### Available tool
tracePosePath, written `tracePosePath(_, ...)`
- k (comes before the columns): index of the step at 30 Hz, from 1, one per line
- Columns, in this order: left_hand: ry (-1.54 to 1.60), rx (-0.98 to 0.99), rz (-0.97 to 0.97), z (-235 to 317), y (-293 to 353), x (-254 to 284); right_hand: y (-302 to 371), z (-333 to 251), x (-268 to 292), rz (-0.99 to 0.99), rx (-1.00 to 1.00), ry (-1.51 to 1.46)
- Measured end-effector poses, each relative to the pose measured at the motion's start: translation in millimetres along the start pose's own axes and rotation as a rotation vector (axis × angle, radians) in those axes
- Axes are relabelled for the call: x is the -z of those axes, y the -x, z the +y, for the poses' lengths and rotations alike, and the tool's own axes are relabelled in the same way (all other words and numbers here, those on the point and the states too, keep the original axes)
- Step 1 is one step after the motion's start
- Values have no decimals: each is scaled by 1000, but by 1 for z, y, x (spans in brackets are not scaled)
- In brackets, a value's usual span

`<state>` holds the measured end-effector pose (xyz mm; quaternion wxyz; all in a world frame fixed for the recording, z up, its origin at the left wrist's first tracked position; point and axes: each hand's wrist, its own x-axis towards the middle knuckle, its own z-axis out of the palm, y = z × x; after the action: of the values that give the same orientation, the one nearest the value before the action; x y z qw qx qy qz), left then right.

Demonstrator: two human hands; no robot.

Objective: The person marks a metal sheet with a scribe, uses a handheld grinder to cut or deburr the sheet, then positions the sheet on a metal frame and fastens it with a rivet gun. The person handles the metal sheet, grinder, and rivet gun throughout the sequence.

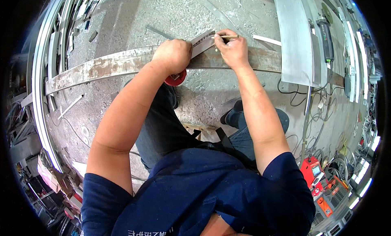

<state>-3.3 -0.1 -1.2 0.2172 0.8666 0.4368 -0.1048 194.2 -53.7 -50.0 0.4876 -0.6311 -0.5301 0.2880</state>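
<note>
My left hand (174, 55) is closed round the near end of a short grey metal strip (203, 47), which slants up to the right above a long, rust-stained flat metal bar (114, 61). A thin tan stick like a pencil (230, 36) is pinched in my right hand (235, 50). Those fingertips are at the strip's far end; whether the stick's tip touches it I cannot tell. Just below my left hand shows a round red thing (176, 78), partly covered by the hand, its kind unclear.
An angle grinder (326, 38) lies at the right beside a broad grey metal sheet (291, 44). Cables (299, 95) trail below it. Long metal profiles (42, 73) line the left side. A red machine with a screen (313, 170) stands at the lower right. Metal offcuts (220, 14) are scattered on the floor.
</note>
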Motion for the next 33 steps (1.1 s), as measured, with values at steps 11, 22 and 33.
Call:
tracePosePath(11,11,-2,2,0,1,3,0,0,1,-54,-71,43)
tracePosePath(22,0,-33,30,-3,-1,-1,-1,2,0,-41,-30,57)
tracePosePath(33,12,3,6,-1,-1,-1,1,1,-1,-33,-60,13)
